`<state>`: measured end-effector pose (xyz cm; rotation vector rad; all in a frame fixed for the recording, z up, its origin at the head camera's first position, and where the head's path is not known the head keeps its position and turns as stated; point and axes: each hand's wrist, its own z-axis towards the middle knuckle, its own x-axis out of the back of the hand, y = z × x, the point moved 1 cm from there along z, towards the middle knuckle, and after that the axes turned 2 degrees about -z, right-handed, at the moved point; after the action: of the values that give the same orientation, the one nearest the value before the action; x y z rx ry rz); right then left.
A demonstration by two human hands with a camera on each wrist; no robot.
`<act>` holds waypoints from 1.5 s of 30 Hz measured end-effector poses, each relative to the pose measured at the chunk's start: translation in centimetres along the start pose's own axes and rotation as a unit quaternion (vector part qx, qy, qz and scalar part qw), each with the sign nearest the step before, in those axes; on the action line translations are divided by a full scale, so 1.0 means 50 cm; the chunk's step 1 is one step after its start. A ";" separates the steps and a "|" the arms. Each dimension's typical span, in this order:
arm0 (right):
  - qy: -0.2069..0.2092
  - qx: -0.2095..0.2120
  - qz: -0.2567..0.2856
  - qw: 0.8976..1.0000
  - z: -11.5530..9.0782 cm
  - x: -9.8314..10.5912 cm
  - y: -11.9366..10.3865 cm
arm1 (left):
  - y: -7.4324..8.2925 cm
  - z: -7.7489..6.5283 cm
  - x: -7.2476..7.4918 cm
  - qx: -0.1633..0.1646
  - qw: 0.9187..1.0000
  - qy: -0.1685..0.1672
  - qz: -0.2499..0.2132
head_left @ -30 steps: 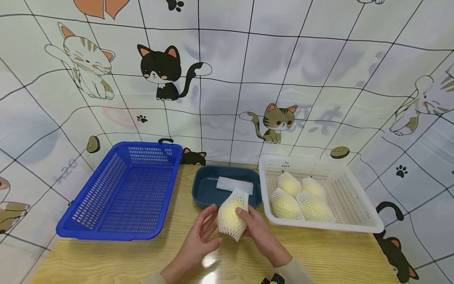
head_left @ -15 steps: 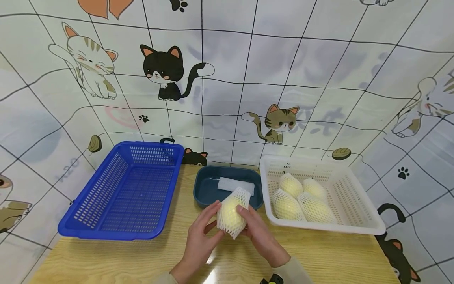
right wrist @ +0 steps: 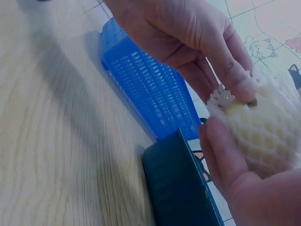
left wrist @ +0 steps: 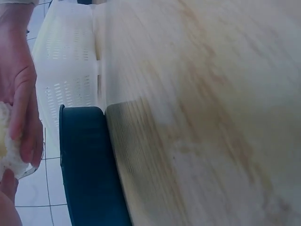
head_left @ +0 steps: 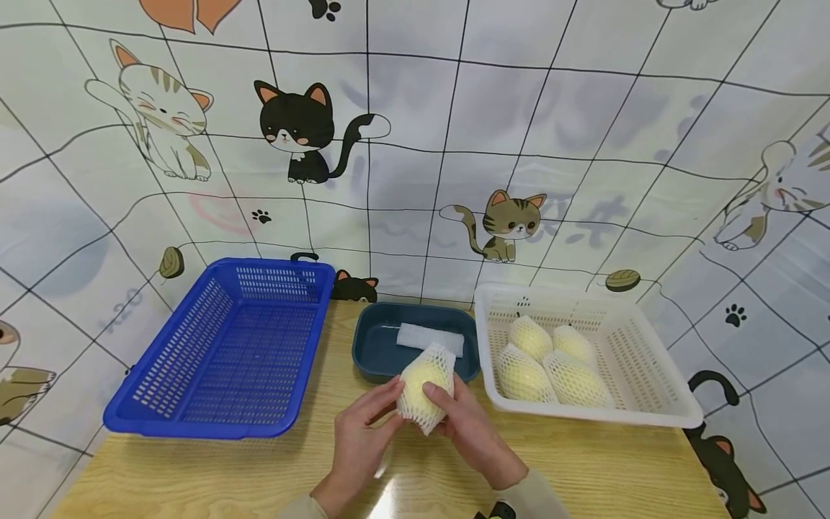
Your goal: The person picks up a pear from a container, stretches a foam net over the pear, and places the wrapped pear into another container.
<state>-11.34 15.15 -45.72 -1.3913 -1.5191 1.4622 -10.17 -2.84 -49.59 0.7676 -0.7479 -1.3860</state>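
Both hands hold one pale yellow pear point(head_left: 423, 386) in a white foam net, raised in front of the green tray point(head_left: 369, 364). My right hand point(head_left: 476, 436) grips it from the right, thumb across its front. At the lower left, my left hand point(head_left: 363, 432) pinches the net's edge between thumb and fingers. The right wrist view shows the net's opening with a dark stem by the left thumb point(right wrist: 242, 87). Part of the pear point(left wrist: 4, 141) shows at the left edge of the left wrist view, with the right fingers over it.
A white folded foam net point(head_left: 428, 337) lies in the green tray. To the right, a white basket point(head_left: 638, 360) contains several netted pears point(head_left: 525, 375). A blue basket point(head_left: 243, 360) stands left on the wooden table point(head_left: 214, 476). A cat-printed cloth point(head_left: 415, 144) hangs behind.
My left hand was spread beside the pear; its thumb and fingers have come together on the net's lower edge. The right hand keeps its grip, its thumb slightly lower.
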 end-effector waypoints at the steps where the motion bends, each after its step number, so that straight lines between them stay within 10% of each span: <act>1: 0.009 0.002 0.004 1.000 0.001 -0.001 0.000 | 0.002 0.002 0.000 -0.021 1.000 0.004 0.012; 8: 0.073 0.027 0.032 0.996 0.007 -0.005 0.003 | 0.005 0.013 0.003 -0.138 0.988 0.015 0.064; 24: 0.133 0.074 0.034 0.988 0.018 -0.013 0.008 | 0.011 0.010 0.008 -0.178 0.973 -0.072 0.132; 27: 0.123 0.074 0.000 0.990 0.014 -0.003 0.007 | 0.008 0.008 0.013 -0.126 0.983 -0.085 0.105; 31: 0.094 0.071 -0.073 0.990 0.010 0.008 0.008 | 0.009 0.014 0.020 0.054 0.995 -0.082 -0.032; 36: 0.056 0.073 -0.181 0.979 0.008 0.014 0.014 | 0.012 0.036 0.020 0.273 0.941 -0.139 -0.143; 40: 0.025 0.083 -0.217 0.972 0.006 0.018 0.018 | 0.006 0.046 0.024 0.325 0.914 -0.197 -0.142; 45: -0.041 0.073 -0.226 0.971 0.003 0.032 0.023 | -0.007 0.047 0.036 0.325 0.917 -0.194 -0.126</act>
<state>-11.61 16.44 -47.21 -0.8360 -1.6104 1.3213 -12.23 -4.70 -48.52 1.1463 -1.5118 -1.5557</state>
